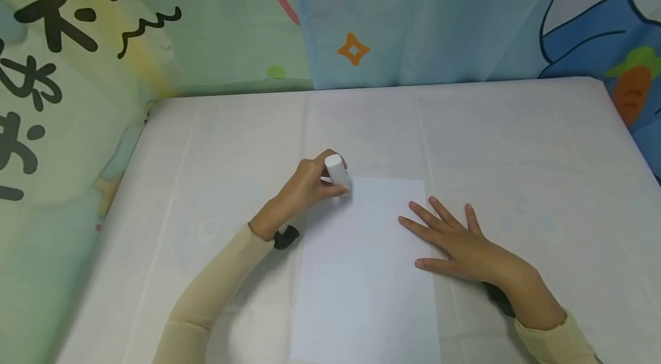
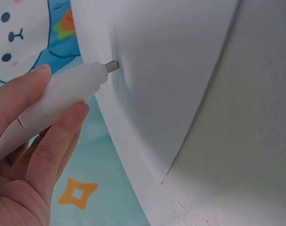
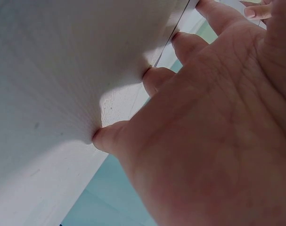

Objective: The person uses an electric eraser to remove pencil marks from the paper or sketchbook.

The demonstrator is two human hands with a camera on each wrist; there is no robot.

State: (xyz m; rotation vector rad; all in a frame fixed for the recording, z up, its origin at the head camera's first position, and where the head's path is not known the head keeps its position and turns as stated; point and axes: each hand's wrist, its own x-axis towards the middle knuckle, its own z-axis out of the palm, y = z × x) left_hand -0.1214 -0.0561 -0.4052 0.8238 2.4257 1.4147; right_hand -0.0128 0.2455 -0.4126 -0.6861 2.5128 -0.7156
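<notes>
While paper (image 1: 366,283) lies on the white-covered table (image 1: 516,140), patterned curtains (image 1: 439,19) hang behind.

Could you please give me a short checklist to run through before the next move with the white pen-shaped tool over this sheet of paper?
1. Left hand grips the white pen-shaped tool: ok.
2. Metal tip bare and pointed towards the paper: ok.
3. Metal tip touching the paper: cannot tell; the left wrist view shows it close, but contact is unclear.
4. Sheet of paper lying on the table: ok.
5. Right hand at the sheet's right edge, fingers spread: ok.
</notes>
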